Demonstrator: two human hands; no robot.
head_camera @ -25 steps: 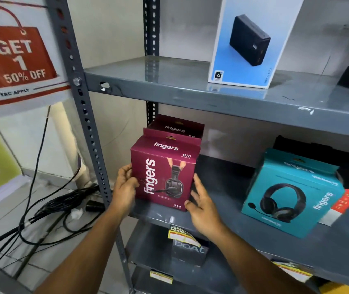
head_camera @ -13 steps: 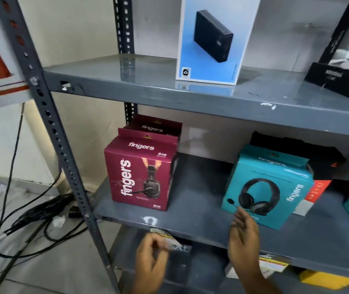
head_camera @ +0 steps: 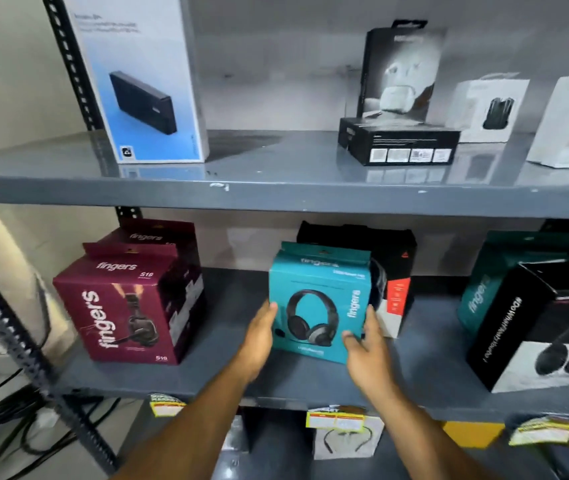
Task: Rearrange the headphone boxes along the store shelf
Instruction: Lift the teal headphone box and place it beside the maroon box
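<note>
A teal "fingers" headphone box (head_camera: 321,299) stands on the grey middle shelf (head_camera: 227,379), slightly angled. My left hand (head_camera: 258,336) presses flat against its left side. My right hand (head_camera: 367,348) holds its lower right corner, thumb across the front. A maroon "fingers" box (head_camera: 123,313) stands at the shelf's left end with a second maroon box (head_camera: 158,235) behind it. Behind the teal box is a black box with a red and white side (head_camera: 397,271). At the right stand another teal box (head_camera: 483,289) and a black headphone box (head_camera: 546,323).
The upper shelf (head_camera: 276,188) carries a tall blue and white box (head_camera: 144,81), black boxes (head_camera: 400,140) and white boxes (head_camera: 487,105). A perforated steel upright (head_camera: 16,334) runs down the left. Cables (head_camera: 9,420) lie on the floor. Yellow price tags (head_camera: 335,419) hang from the shelf's front edge.
Both hands rose from below the shelf edge and closed on the sides of the teal box. The view swung right and up, away from the maroon boxes.
</note>
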